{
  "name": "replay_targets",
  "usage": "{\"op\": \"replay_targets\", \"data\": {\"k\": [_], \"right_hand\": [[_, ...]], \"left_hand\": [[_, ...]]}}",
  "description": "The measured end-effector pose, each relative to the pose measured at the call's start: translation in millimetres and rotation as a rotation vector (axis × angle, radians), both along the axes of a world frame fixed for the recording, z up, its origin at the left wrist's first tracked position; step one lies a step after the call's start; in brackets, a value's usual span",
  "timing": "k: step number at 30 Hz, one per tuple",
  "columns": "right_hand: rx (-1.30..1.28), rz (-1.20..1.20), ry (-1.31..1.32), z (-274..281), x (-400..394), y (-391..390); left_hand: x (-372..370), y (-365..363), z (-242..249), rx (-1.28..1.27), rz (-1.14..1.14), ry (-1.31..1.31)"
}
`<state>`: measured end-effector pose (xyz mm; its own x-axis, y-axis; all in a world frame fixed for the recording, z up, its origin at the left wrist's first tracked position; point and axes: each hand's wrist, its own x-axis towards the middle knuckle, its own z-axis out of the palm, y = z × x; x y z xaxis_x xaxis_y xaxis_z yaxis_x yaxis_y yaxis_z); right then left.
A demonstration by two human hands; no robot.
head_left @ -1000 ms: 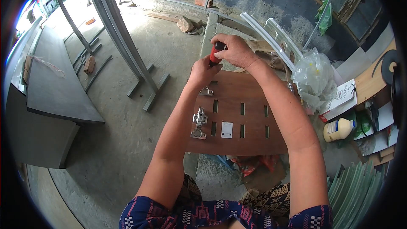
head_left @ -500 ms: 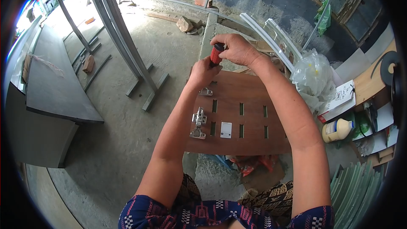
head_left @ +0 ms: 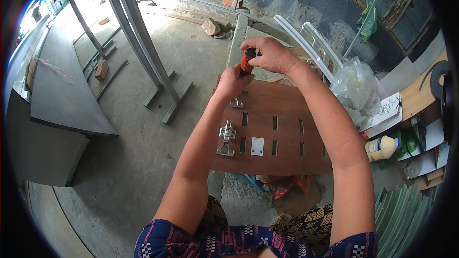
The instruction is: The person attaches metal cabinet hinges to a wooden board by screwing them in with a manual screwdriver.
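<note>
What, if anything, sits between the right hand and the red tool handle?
Nothing visible: the right hand grips the top of the red tool handle. The left hand hides the lower end, so I can't tell what's there.

One red handle (head_left: 246,62), one brown panel (head_left: 260,119), two hinges (head_left: 228,131)

This is a workshop: concrete floor (head_left: 129,172), metal frames (head_left: 143,38) far left, stacked sheets (head_left: 401,222) near right, hinges (head_left: 228,134) on brown panel (head_left: 288,136).
</note>
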<state>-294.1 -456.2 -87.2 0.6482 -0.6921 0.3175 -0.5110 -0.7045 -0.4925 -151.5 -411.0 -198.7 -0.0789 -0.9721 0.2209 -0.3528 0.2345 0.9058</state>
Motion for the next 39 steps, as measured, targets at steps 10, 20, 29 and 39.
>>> {"op": "replay_targets", "data": {"k": [10,20,29,39], "right_hand": [[-0.027,-0.143,0.3,29,6,16],[-0.096,-0.117,0.144,4,3,13],[-0.154,-0.204,-0.015,35,9,41],[-0.098,-0.206,0.043,16,42,37]], "left_hand": [[1,-3,-4,0.03,-0.005,-0.067],[-2,-1,-5,0.049,-0.047,-0.009],[3,-3,11,-0.054,-0.174,0.282],[38,-4,-8,-0.019,-0.048,0.159]]}}
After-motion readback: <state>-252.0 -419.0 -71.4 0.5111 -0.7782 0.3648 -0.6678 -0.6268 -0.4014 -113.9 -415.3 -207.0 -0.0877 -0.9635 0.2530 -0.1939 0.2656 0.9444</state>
